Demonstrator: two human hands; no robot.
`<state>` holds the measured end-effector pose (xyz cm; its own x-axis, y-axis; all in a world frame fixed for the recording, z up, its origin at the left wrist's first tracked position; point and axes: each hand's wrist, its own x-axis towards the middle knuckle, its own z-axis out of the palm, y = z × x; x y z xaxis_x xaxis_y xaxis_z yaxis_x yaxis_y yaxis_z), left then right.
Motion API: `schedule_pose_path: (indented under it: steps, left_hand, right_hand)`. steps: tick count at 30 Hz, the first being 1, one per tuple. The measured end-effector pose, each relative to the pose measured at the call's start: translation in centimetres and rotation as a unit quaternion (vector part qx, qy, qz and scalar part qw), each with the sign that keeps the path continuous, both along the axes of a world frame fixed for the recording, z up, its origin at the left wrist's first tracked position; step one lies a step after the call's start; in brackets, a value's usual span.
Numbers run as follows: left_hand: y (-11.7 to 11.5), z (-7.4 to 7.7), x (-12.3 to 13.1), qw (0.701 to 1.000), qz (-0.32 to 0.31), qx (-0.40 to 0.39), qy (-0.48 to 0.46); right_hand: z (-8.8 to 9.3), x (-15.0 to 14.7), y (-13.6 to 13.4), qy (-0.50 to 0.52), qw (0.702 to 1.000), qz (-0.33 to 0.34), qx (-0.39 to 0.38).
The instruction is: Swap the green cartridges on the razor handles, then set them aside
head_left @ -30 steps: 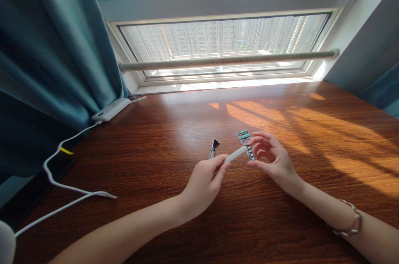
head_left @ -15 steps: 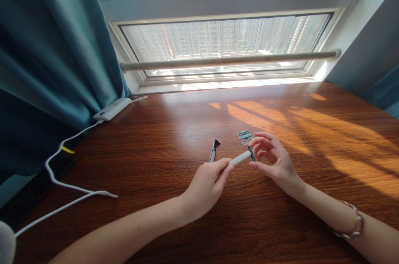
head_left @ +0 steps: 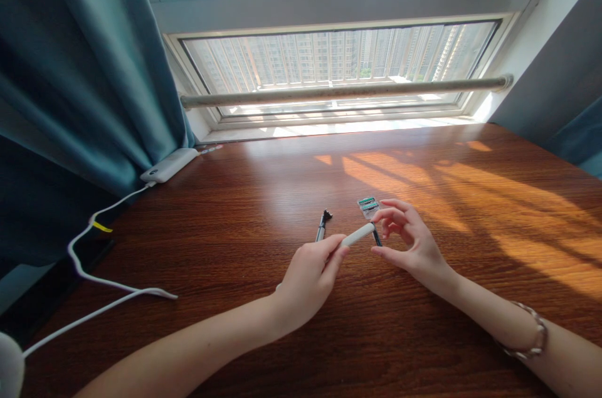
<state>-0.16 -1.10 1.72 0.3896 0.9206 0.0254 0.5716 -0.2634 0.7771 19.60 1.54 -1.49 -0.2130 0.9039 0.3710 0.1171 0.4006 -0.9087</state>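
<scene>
i'm seeing the left hand point(head_left: 308, 276) gripping the white handle point(head_left: 357, 234), just nearer than the blade pack point(head_left: 367, 206), while the right hand point(head_left: 414, 244) is pinching a small dark cartridge point(head_left: 377, 237) at its tip. i'm judging the fitting as under way, not seated; the joint is hiding behind the fingertips.

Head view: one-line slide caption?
Left hand holds a white handle; right hand pinches a small dark piece at its tip.

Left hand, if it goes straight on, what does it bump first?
Likely the dark piece held by the right hand; the white stick in the left hand points at it, though depth is unclear.
</scene>
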Motion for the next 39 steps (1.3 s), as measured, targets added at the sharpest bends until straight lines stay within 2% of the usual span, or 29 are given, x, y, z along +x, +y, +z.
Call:
schedule_pose_path:
  steps: [6,12,17,21,25,34,39]
  left_hand:
    - [-0.11,0.09,0.07,0.999,-0.025,0.018,0.01]
    - [0.16,-0.06,-0.06,0.997,0.012,0.043,0.059]
    - [0.33,-0.22,-0.15,0.998,0.025,0.045,0.048]
    - [0.14,-0.14,-0.13,0.999,0.017,0.038,0.027]
    - [0.02,-0.09,-0.06,0.998,-0.011,0.029,0.047]
    - [0.39,-0.26,-0.15,0.998,0.02,0.034,0.055]
    - [0.07,-0.05,-0.08,0.999,-0.004,0.032,0.043]
  right_hand:
    - [0.09,0.0,-0.06,-0.02,1.0,-0.007,0.023]
    - [-0.2,-0.11,-0.33,-0.049,0.998,-0.007,0.038]
    - [-0.16,-0.08,-0.46,-0.051,0.998,-0.005,0.042]
    - [0.05,-0.12,-0.3,-0.032,0.999,-0.014,0.042]
    - [0.02,-0.18,-0.09,0.004,1.0,-0.01,0.028]
    - [-0.53,-0.3,0.02,0.086,0.996,0.029,-0.003]
    - [-0.24,-0.4,-0.04,0.093,0.995,0.031,-0.011]
